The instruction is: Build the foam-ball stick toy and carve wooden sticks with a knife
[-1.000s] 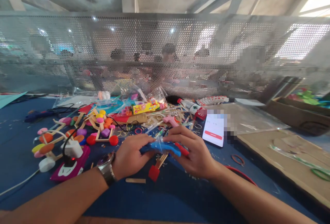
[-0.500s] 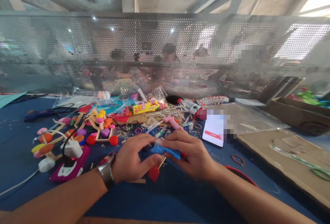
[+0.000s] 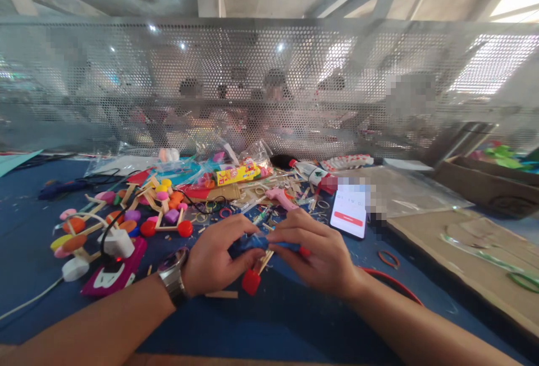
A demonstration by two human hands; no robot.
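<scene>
My left hand (image 3: 221, 256), with a wristwatch (image 3: 173, 273) behind it, pinches the left end of a crumpled-looking blue piece (image 3: 249, 243). The fingers of my right hand (image 3: 318, 251) close on its right end, so both hands share it just above the table. From under the blue piece, light wooden sticks (image 3: 265, 262) slant down to a red block-like part (image 3: 251, 282). Another bit of red shows beneath my right fingers. What kind of thing the blue piece is, I cannot make out. A flat wooden strip (image 3: 222, 294) lies below my left hand.
Stick frames with colourful round pieces (image 3: 132, 215) and a purple power strip (image 3: 115, 268) lie left. Behind my hands are a pink glue gun (image 3: 281, 197), scraps and a yellow packet (image 3: 238, 173). A lit phone (image 3: 348, 211), cardboard (image 3: 467, 254) and a box (image 3: 484, 186) are right.
Both hands have shifted slightly on the blue piece, which now looks darker and lies lower between the fingers. My right hand has moved a little to the right.
</scene>
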